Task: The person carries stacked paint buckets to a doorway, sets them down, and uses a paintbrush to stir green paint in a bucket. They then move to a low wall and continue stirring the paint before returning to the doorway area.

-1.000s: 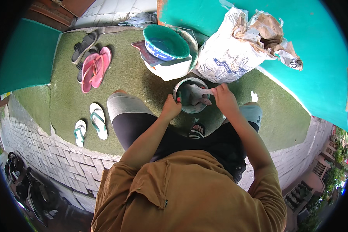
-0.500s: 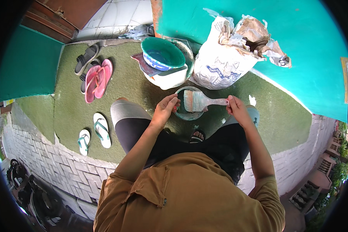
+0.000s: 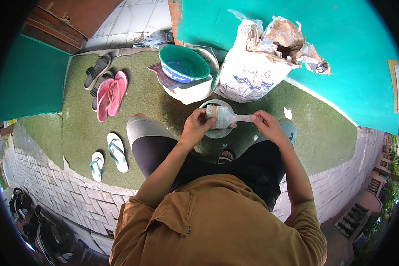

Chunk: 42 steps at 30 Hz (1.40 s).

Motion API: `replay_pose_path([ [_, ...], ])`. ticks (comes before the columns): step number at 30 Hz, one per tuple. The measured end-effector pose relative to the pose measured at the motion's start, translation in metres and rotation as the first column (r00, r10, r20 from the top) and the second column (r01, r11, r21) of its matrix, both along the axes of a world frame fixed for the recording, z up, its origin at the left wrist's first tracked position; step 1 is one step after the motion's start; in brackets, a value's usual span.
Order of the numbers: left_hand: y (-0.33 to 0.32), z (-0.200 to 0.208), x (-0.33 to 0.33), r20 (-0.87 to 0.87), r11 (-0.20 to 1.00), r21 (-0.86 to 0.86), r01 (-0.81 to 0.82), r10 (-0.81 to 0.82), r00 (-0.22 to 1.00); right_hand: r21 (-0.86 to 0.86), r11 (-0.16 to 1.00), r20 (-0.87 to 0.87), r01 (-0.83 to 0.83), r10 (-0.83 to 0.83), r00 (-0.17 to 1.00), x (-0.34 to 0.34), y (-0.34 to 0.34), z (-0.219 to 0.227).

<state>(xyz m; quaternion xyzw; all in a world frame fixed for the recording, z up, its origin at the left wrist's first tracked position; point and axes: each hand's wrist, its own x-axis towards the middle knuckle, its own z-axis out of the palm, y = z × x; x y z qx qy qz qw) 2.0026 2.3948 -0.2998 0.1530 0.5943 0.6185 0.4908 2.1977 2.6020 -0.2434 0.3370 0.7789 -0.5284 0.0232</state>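
Observation:
A wide paintbrush [image 3: 226,118] with pale bristles and a paint-smeared handle lies level above a round paint-stained bucket [image 3: 218,134], between my knees. My right hand [image 3: 268,127] grips the end of its handle between thumb and fingers. At the other end, my left hand [image 3: 197,128] pinches the bristles, with the thumb on top and the fingers bent behind. The brush and my left hand hide much of the bucket's inside.
Beyond the bucket stand a green-and-blue basin [image 3: 184,64] on a white container [image 3: 191,91], and a full white sack [image 3: 246,75] against the turquoise wall [image 3: 350,53]. Pink flip-flops [image 3: 115,95], dark sandals [image 3: 97,71] and white-and-green flip-flops [image 3: 117,153] lie to the left on green carpet [image 3: 82,137].
My left hand has moved right and closed on the bristles, where its fingers were beside them before. The brush has shifted slightly left with my right hand.

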Motion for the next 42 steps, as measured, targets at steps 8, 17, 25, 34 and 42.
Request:
replay_pose_path([
  [8, 0.006, -0.010, -0.002, -0.267, 0.999, -0.049, -0.022, 0.008, 0.964, 0.191, 0.981, 0.035, -0.025, 0.019, 0.999, -0.012, -0.018, 0.016],
  [17, -0.008, -0.010, -0.004, -0.544, 0.981, -0.179, -0.069, -0.040, 0.838, 0.326, 0.932, 0.082, -0.157, 0.138, 0.987, -0.001, -0.020, 0.022],
  [25, -0.022, -0.021, -0.038, -0.491, 0.920, -0.343, -0.187, -0.006, 0.871, 0.466, 0.861, 0.073, -0.204, 0.192, 0.979, -0.009, -0.040, 0.021],
  [34, -0.028, -0.020, -0.056, -0.161, 0.875, -0.201, -0.440, 0.413, 0.896, 0.512, 0.830, 0.063, -0.221, 0.221, 0.973, -0.010, -0.044, 0.021],
  [42, -0.003, 0.008, -0.123, -0.309, 0.760, -0.268, -0.592, 0.515, 0.800, 0.501, 0.831, 0.077, -0.243, 0.237, 0.968, -0.013, -0.043, 0.029],
])
